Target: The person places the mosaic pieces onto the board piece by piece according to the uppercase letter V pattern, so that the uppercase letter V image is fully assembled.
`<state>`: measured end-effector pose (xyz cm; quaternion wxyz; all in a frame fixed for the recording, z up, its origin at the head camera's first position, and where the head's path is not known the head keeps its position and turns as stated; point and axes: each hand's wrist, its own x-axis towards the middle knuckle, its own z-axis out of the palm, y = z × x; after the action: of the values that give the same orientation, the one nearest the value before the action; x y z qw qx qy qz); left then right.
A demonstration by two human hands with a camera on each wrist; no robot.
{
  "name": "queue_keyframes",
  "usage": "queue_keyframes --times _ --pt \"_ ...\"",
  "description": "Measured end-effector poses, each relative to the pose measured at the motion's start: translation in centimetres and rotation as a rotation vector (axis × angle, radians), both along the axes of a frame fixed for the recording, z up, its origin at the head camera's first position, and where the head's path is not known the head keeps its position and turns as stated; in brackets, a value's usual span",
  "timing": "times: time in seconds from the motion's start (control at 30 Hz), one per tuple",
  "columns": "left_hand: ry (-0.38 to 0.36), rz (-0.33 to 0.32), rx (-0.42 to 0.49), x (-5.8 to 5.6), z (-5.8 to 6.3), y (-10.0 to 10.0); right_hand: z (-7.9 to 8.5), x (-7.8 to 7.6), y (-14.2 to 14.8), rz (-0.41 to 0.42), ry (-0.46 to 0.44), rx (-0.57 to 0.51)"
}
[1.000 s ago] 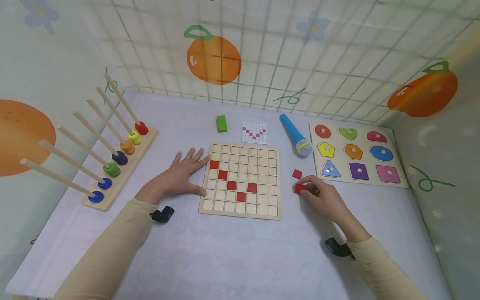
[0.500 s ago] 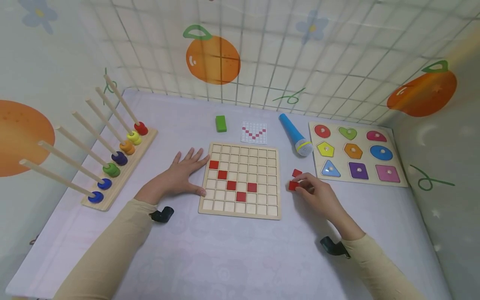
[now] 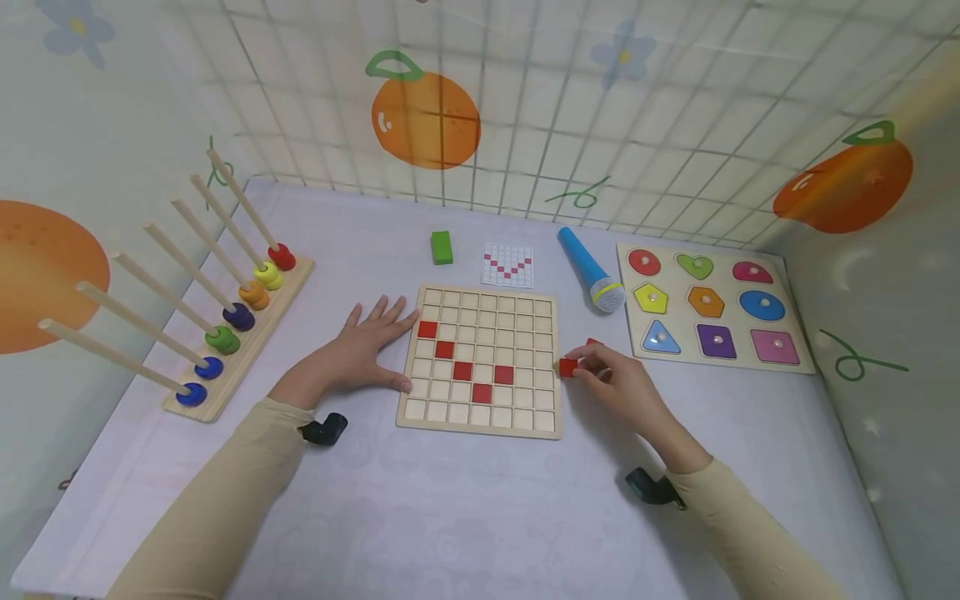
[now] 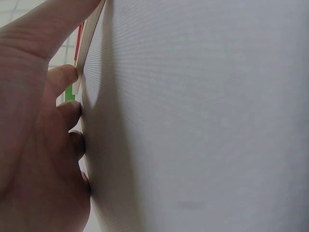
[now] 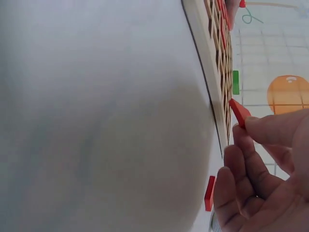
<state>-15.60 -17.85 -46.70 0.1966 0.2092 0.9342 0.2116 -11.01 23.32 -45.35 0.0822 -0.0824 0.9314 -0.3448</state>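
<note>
A wooden grid board lies flat in the middle of the table, with several red square tiles set in its cells in a slanted V. My left hand is spread, its thumb and index fingertip touching the board's left edge. Between thumb and fingers my right hand pinches another red square tile, at the board's right edge. Behind those fingers a loose red tile lies on the table, mostly hidden in the head view. Above the board sits a small pattern card printed with a red V.
A green block and a blue toy microphone lie beyond the board. At right is a shape puzzle board with knobbed pieces. On the left stands a wooden peg rack with coloured rings. A fabric-covered grid wall closes the back.
My right hand has carried the pinched red tile leftward from beside the loose tile to the board's right edge. The left hand has stayed at the board's left edge.
</note>
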Motion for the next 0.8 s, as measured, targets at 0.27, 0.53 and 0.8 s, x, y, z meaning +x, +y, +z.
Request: queue_keyframes --times 0.27,0.53,0.8 --pt "-0.021 0.013 -0.01 -0.1 -0.2 0.0 0.2 -0.3 -1.4 0.011 -0.014 -0.023" --pt "-0.003 0.009 -0.004 -0.2 -0.3 -0.1 0.1 -0.9 -3.1 0.026 -0.03 -0.043" --pt "0.006 0.003 -0.008 -0.2 -0.3 -0.1 -0.3 -1.5 -4.2 0.053 -0.019 -0.046"
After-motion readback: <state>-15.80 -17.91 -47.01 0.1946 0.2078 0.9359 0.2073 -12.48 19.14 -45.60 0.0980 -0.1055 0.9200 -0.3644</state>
